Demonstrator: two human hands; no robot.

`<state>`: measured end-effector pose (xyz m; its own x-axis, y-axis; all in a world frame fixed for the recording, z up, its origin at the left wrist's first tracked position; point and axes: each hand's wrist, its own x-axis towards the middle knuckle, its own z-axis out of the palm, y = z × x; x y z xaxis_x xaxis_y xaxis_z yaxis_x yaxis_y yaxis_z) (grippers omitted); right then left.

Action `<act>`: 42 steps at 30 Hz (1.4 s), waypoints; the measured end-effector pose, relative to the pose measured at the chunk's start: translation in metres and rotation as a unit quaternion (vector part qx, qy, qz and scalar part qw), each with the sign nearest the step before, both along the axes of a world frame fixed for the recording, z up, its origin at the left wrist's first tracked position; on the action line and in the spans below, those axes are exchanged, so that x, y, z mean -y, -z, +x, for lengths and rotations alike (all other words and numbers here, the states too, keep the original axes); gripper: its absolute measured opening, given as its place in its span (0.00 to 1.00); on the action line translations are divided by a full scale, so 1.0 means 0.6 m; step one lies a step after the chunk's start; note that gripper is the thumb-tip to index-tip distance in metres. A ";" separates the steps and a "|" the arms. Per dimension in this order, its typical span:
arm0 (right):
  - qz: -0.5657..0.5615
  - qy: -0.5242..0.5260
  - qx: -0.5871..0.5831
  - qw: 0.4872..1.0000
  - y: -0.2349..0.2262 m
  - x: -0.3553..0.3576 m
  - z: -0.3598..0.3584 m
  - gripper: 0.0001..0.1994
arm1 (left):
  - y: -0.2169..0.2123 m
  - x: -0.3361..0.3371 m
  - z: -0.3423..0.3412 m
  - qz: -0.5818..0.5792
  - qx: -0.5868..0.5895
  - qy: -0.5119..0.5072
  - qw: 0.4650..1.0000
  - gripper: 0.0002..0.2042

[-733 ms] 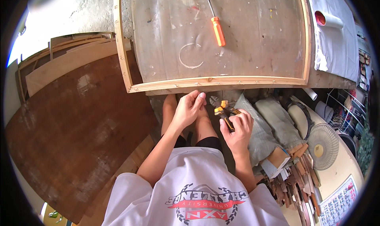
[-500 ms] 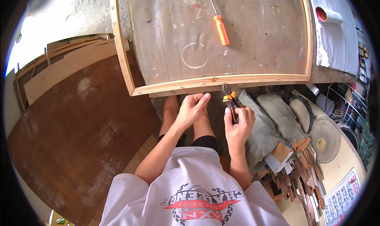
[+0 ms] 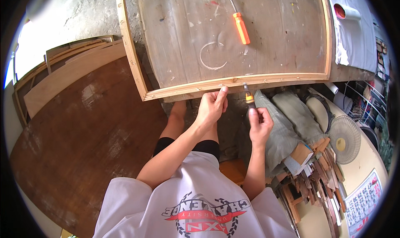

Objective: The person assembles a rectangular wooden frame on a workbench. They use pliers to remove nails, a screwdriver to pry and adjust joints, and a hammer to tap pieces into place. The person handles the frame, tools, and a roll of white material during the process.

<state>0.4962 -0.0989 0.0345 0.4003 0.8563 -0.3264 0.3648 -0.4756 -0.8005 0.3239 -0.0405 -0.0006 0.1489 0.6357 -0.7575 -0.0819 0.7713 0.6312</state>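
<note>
A light wooden frame (image 3: 200, 85) lies on a worn, stained tabletop (image 3: 175, 33), with small bits of metal along its near rail. My left hand (image 3: 212, 106) is closed at the near edge of that rail, thumb pressed against the fingers; whatever it may pinch is too small to make out. Beside it, my right hand (image 3: 261, 123) grips a pair of pliers (image 3: 249, 98) with black and yellow handles. The pliers' jaws point up at the rail, and I cannot tell whether they touch it. Inside the frame rests a screwdriver (image 3: 241, 28) with an orange handle.
A large brown board (image 3: 75, 142) leans at the left with wooden pieces behind it. To the right are grey sacks (image 3: 277, 125), stacked wood strips (image 3: 314, 183), a round fan (image 3: 344, 140) and a calendar (image 3: 364, 202). A white roll (image 3: 346, 12) lies on white cloth at the far right.
Both hands have moved slightly up toward the frame's near rail. The pliers have turned more upright, and their handles now appear closer together. The whole view has shifted a little.
</note>
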 end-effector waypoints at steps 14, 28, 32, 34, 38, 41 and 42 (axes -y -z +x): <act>0.119 -0.380 0.296 0.868 -0.083 -0.004 -0.038 0.14 | -0.033 -0.001 -0.102 0.041 0.061 0.181 0.981 0.22; 0.051 -0.160 0.283 0.944 -0.062 -0.019 -0.131 0.13 | -0.007 0.018 -0.161 -0.101 0.094 -0.030 0.990 0.30; 0.037 -0.146 0.280 0.948 -0.067 -0.023 -0.146 0.12 | -0.003 0.015 -0.160 -0.098 0.094 -0.027 0.990 0.30; 0.039 -0.145 0.296 0.943 -0.065 -0.019 -0.151 0.12 | -0.004 0.016 -0.157 -0.083 0.077 -0.021 0.993 0.30; 0.016 -0.097 0.194 0.976 -0.040 0.003 -0.147 0.12 | -0.005 0.016 -0.156 -0.083 0.065 -0.016 0.994 0.30; 0.014 0.082 -0.180 0.980 -0.003 0.015 -0.132 0.14 | -0.007 0.015 -0.155 -0.079 0.060 -0.011 0.995 0.30; 0.073 0.182 -0.420 0.886 0.012 0.014 -0.129 0.14 | -0.008 0.013 -0.156 -0.072 0.060 -0.008 0.996 0.29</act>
